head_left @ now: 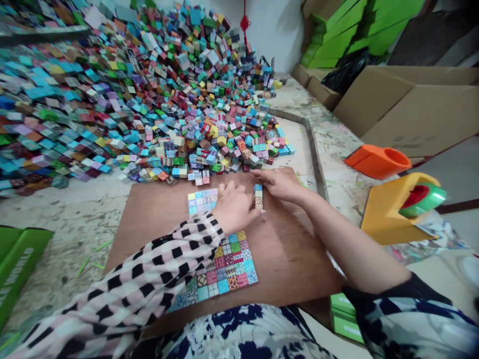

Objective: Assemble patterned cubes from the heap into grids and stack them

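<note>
Both hands worked on a brown board lying on the paint-flecked surface at the middle of the frame. The left hand, in a black-and-pink checked sleeve, was loosely curled with its knuckles up, its thumb tip touching the near end of a short column of small cubes. The right hand lay with its fingers stretched nearly flat and close together, their tips at the far end of that column. Whether either hand actually gripped the cubes could not be told.

Just left of the column, partly under the left hand, sat a small grid of pastel cubes. A larger patterned grid lay lower on the board, half covered by the sleeve.

A huge heap of loose coloured cubes filled the upper left. At the right stood an orange tape dispenser and a yellow dispenser with green tape, with cardboard boxes behind. A green carton showed at the lower left.
</note>
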`<state>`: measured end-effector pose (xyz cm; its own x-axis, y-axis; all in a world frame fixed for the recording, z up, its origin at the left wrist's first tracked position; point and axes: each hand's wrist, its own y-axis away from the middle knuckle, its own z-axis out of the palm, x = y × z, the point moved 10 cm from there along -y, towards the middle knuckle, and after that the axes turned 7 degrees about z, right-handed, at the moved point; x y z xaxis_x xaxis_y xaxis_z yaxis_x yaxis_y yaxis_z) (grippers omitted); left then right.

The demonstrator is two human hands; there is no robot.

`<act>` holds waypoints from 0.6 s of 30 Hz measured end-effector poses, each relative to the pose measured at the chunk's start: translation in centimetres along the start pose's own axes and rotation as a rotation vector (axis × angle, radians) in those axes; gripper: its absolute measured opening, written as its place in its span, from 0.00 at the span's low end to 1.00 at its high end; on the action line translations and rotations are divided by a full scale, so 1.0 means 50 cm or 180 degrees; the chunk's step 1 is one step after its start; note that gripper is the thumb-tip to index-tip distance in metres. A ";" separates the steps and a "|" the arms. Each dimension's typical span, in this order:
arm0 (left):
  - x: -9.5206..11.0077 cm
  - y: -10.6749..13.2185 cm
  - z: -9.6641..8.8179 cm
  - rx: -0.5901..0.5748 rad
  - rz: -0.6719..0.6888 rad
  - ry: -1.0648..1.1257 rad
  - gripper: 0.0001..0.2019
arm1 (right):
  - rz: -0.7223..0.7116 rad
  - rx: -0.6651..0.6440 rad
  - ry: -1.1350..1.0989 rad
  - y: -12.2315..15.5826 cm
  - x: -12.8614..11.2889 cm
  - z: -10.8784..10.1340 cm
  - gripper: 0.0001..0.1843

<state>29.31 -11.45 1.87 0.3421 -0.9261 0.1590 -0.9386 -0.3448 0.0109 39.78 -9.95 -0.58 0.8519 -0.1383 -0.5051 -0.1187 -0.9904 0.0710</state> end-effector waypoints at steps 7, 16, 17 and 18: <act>0.014 -0.017 0.021 -0.0062 -0.0006 -0.0184 0.24 | -0.0217 -0.0207 -0.0293 0.012 0.013 0.022 0.42; 0.020 -0.022 0.011 -0.0374 0.0187 -0.0057 0.13 | -0.0340 -0.0554 -0.0093 0.072 0.027 0.006 0.32; 0.022 -0.023 0.014 -0.0395 0.0220 -0.0003 0.15 | -0.0336 -0.0540 -0.0062 0.078 0.027 0.003 0.30; 0.023 -0.024 0.019 -0.0405 0.0248 0.0068 0.17 | -0.0330 -0.0514 -0.0037 0.083 0.027 0.000 0.28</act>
<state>30.90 -12.25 1.13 0.2681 -0.9454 0.1851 -0.9609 -0.2485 0.1225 40.45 -14.23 -0.99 0.8493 -0.0364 -0.5267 0.0538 -0.9865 0.1548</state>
